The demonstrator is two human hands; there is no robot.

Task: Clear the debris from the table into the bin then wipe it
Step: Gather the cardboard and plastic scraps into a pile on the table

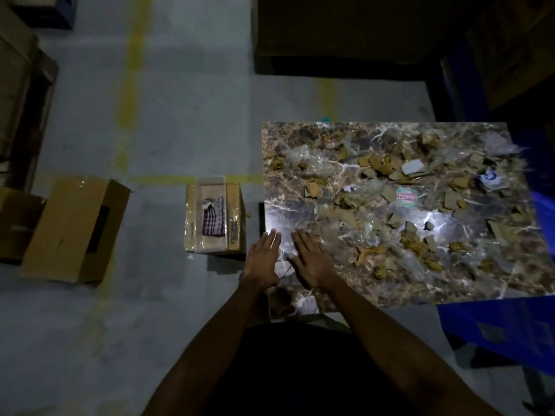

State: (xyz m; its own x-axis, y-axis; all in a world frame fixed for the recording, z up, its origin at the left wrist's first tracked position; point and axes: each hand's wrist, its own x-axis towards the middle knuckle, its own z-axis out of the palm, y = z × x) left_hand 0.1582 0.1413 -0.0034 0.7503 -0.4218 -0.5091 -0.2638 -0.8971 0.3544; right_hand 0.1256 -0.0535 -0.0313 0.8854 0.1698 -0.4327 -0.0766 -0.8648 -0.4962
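Both hands, left (262,259) and right (312,262), lie flat with fingers spread on the brown marbled desk (300,211), near torn cardboard and plastic debris (390,199); a round red-and-green sticker (406,197) bears unreadable lettering.

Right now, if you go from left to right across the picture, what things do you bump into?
Open cardboard box → checked cloth in a clear tray → left hand → right hand → round sticker → blue-and-white wrapper.

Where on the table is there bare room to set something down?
The near left corner of the table is bare, around the left hand and right hand, bordered by cardboard scraps. A smaller shiny patch sits right of centre. Elsewhere, scraps and plastic wrap crowd the top.
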